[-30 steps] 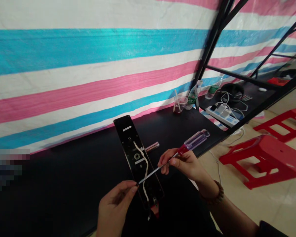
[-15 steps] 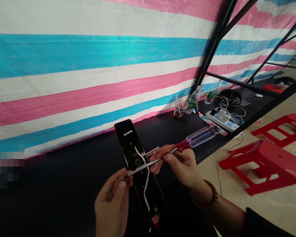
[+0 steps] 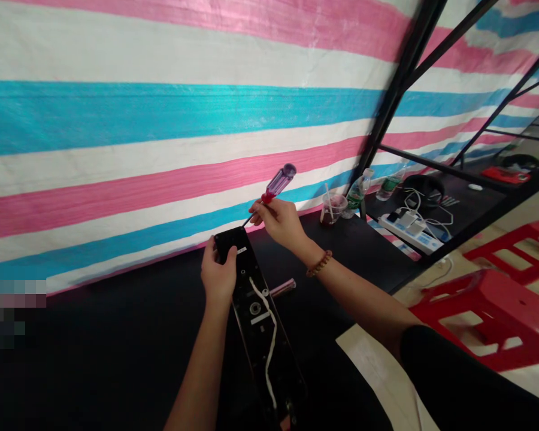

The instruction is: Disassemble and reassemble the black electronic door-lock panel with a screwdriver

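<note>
A long black panel (image 3: 257, 344), likely part of some device, lies lengthwise on the black table. A white cable (image 3: 274, 332) runs along its face. My left hand (image 3: 219, 272) is closed around the panel's far left edge, thumb on its face. In my right hand (image 3: 279, 221) is a screwdriver (image 3: 280, 181) with a clear purple handle and red collar, pinched by its shaft near the collar. It leans up to the right, its tip at the panel's far right corner. Whether the tip sits in a screw is too small to tell.
Beside the panel lies a pinkish rod-like object (image 3: 284, 288). A plastic cup (image 3: 332, 208) and a water bottle (image 3: 357, 194) stand at the table's far right. Beyond are a power strip (image 3: 411, 232) and red stools (image 3: 489, 311). A striped sheet (image 3: 175, 120) hangs behind the table.
My left hand has left the screwdriver's tip and taken hold of the panel's far end. My right hand has moved away from me and turned the screwdriver tip-down at the panel's corner.
</note>
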Demonstrator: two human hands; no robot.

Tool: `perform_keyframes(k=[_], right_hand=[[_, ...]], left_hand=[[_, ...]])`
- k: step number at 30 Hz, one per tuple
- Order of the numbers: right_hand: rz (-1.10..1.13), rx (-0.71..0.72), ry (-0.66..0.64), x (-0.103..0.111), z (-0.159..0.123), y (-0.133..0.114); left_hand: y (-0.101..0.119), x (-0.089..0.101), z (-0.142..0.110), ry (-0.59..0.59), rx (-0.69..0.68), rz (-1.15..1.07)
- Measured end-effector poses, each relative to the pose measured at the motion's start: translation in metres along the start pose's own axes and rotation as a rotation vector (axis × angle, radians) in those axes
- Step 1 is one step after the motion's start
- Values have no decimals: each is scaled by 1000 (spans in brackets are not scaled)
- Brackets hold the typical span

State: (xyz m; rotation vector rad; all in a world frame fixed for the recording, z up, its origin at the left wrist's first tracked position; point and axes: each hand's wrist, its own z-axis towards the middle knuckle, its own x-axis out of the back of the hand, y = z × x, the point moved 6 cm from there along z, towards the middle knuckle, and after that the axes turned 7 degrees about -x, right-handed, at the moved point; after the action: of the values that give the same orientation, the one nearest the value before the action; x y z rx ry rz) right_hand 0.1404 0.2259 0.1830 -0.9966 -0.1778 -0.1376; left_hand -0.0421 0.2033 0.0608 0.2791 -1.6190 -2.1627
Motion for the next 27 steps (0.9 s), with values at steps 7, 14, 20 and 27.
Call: perform_keyframes(k=[7,14,20,27], right_hand=[[-67,35,-30,-4,1,-4],[-198,23,-123,-11,9,-12],[-352,50,-382,-23,17,-40],[-347,47,-554,-27,26,-51]], left_hand=[[1,1,-3,13,-37,0],[0,0,-2,13,-55,-18],[-5,-1,-2,-3,-77,-12],[3,-1,-3,1,-66,-11]])
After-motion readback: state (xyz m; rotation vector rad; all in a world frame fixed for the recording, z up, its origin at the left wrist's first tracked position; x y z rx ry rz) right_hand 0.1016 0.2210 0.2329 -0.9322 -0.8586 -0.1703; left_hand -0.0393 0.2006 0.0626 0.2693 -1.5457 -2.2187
